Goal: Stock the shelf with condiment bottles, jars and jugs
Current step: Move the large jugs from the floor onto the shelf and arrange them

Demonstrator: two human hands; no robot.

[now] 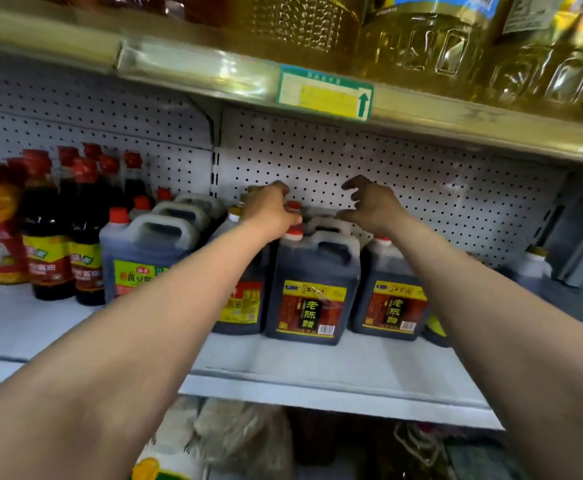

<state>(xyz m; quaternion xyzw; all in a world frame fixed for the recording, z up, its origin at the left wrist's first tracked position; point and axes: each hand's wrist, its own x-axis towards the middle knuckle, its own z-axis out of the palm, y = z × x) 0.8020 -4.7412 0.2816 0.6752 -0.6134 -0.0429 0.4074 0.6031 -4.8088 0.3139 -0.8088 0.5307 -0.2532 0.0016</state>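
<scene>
Dark vinegar jugs with red caps stand in rows on the white shelf. One front jug sits in the middle, with another to its right. My left hand reaches over the front jug to the row behind, its fingers and thumb curled round the red cap of a rear jug. My right hand hovers above the pale handle of that rear row, fingers spread and bent, holding nothing. Most of the rear jugs' bodies are hidden behind the front row.
Left of my arms stand a green-labelled jug and several tall dark sauce bottles. A small jug sits at the far right, with bare shelf around it. Big oil jugs fill the shelf above, and a pegboard back wall closes the bay.
</scene>
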